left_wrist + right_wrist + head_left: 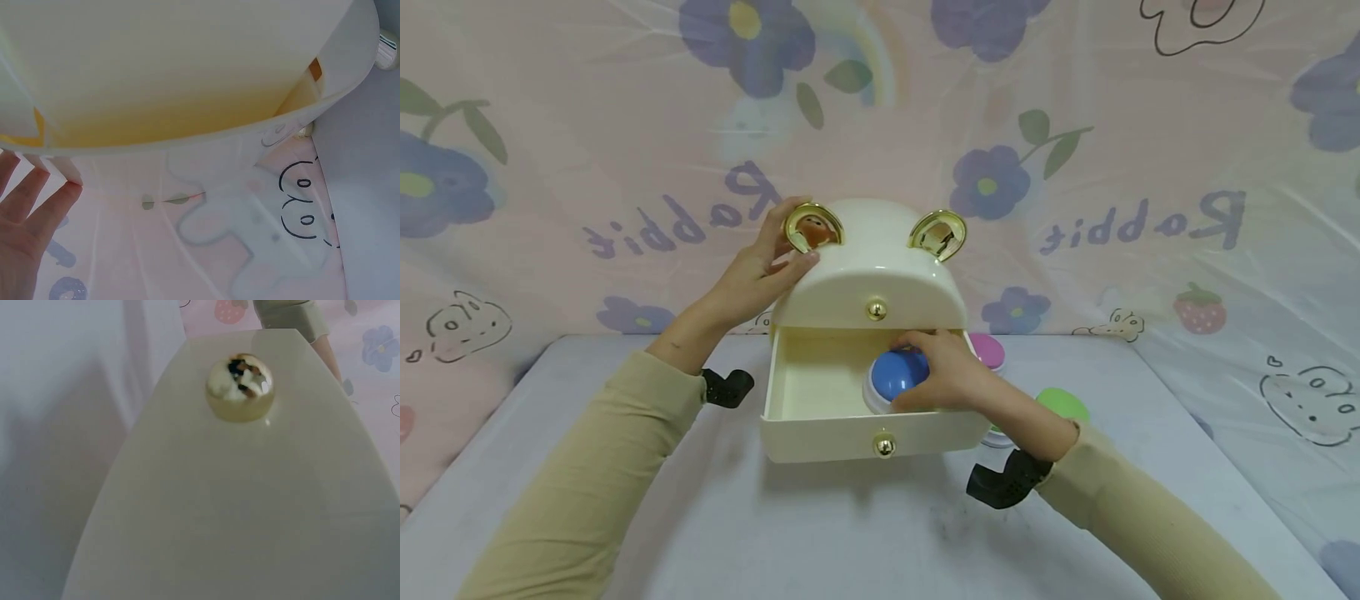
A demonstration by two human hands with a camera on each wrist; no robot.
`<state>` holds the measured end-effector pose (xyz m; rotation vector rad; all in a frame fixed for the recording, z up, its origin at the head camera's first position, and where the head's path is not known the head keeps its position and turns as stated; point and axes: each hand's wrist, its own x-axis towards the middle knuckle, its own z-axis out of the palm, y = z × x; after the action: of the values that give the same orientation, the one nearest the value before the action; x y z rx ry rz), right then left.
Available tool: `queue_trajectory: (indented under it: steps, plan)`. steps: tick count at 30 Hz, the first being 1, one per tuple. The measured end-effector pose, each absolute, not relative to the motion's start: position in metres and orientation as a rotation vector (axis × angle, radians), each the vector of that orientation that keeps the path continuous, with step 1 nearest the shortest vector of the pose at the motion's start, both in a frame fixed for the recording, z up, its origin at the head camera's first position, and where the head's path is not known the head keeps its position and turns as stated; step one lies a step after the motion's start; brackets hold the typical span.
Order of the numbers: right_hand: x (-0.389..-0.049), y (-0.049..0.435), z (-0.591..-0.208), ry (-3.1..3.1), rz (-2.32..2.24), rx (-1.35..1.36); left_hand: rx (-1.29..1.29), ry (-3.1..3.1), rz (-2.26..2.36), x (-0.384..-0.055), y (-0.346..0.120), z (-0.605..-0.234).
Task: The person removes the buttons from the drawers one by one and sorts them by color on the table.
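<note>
A cream drawer box (pixel 868 292) with two gold-lined ears stands on the table, its lower drawer (pixel 820 437) pulled out. My left hand (pixel 760 271) holds the box at its left ear (pixel 814 227), thumb in front and fingers partly hidden behind. In the left wrist view, the fingers (pixel 47 206) touch the edge of the cream shell. Inside the drawer, on its right side, my right hand (pixel 947 371) grips a round, blue-domed push button (pixel 897 375) with a white base. The right wrist view shows the drawer front with its gold knob (pixel 240 387), and no hand.
Right of the box stands a pink-domed button (pixel 987 350), partly hidden. A green-domed one (pixel 1063 404) sits farther right, behind the right forearm. A white base with a green edge (pixel 997 435) shows beside the drawer. Printed cloth (pixel 880 133) hangs behind the white table (pixel 850 533).
</note>
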<state>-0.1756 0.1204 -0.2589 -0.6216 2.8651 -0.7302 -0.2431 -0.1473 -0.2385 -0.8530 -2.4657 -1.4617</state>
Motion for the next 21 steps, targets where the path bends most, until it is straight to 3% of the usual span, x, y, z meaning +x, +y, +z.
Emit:
queue_trajectory:
  steps: [21]
  plan:
    - [-0.167, 0.132, -0.253, 2.743, -1.042, -0.749, -0.886, -2.444, -1.461, -0.247, -0.148, -0.24]
